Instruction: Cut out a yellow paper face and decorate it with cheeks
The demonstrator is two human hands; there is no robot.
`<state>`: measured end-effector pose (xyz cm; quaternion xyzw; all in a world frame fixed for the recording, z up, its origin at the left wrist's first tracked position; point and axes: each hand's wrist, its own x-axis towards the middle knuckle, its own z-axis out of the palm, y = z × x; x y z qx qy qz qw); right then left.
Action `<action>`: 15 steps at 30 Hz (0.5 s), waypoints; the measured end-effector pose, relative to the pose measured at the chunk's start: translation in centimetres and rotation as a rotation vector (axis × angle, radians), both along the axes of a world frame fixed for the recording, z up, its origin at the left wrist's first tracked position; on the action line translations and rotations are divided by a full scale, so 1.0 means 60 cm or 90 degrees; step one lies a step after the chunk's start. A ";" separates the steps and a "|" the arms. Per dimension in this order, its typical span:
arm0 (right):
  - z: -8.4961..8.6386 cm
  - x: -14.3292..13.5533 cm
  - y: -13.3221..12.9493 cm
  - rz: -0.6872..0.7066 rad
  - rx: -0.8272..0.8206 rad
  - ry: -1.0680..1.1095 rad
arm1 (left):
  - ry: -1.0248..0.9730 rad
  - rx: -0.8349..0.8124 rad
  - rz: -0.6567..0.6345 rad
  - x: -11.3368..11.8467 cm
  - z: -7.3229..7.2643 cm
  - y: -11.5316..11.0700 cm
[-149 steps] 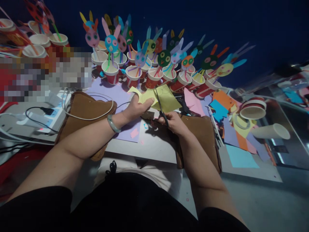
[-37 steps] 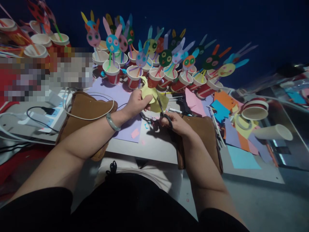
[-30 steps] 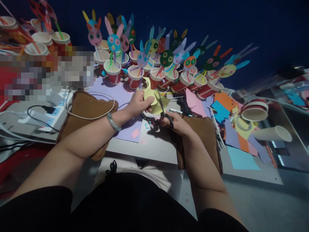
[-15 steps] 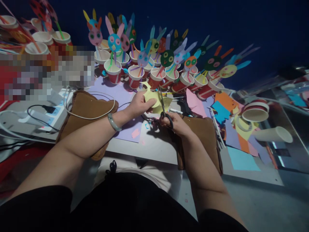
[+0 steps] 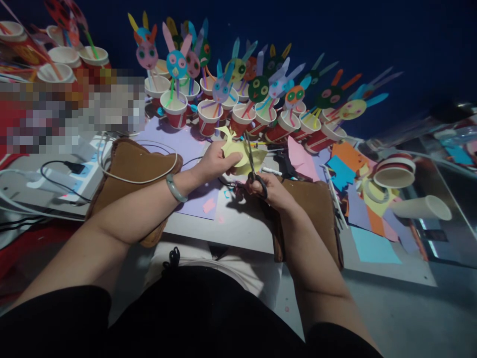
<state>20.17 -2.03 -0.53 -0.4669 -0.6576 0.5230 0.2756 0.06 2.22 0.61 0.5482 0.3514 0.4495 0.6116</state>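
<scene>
Left hand [image 5: 219, 160]: centre of the frame, closed in a pinch, thumb pressed flat over curled fingers, with yellow paper [image 5: 234, 149] gripped between them; a bangle [image 5: 176, 189] rings the wrist.
Yellow paper: mid-frame, below the cups [image 5: 175, 118]; a thin strip curls up at its upper left, and its right part looks darker.
Right hand [image 5: 270, 188]: just right of centre, fingers curled round the handles of the scissors [image 5: 253, 174].
Scissors: blades point up, overlapping the paper's right part; whether they bite into it, I cannot tell.
Cups: red with pale rims, crowded across the upper middle; long-eared paper heads [image 5: 176, 64] stand over them on coloured stems.
Brown pads [image 5: 136, 166]: one under each forearm; a white cable [image 5: 149, 181] crosses the one at left.
Purple sheet [image 5: 196, 206]: on the table [image 5: 242, 239], partly under the left arm, with a pink scrap [image 5: 209, 205] on it.
Power strip [image 5: 89, 174]: left side of the frame, with a black plug [image 5: 77, 168] in it.
Right side: orange paper [image 5: 346, 153], blue paper [image 5: 340, 172], a tape roll [image 5: 372, 195] and a white tube [image 5: 421, 207] on its side; a pale blue sheet [image 5: 374, 245] lies below them.
</scene>
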 end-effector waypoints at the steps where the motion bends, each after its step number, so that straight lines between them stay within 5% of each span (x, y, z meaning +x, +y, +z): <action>1: 0.000 0.000 0.000 0.000 -0.001 0.001 | 0.004 0.005 -0.002 0.000 0.002 -0.001; 15: 0.002 -0.002 0.002 -0.002 -0.018 0.020 | 0.015 0.075 -0.028 -0.003 0.001 0.004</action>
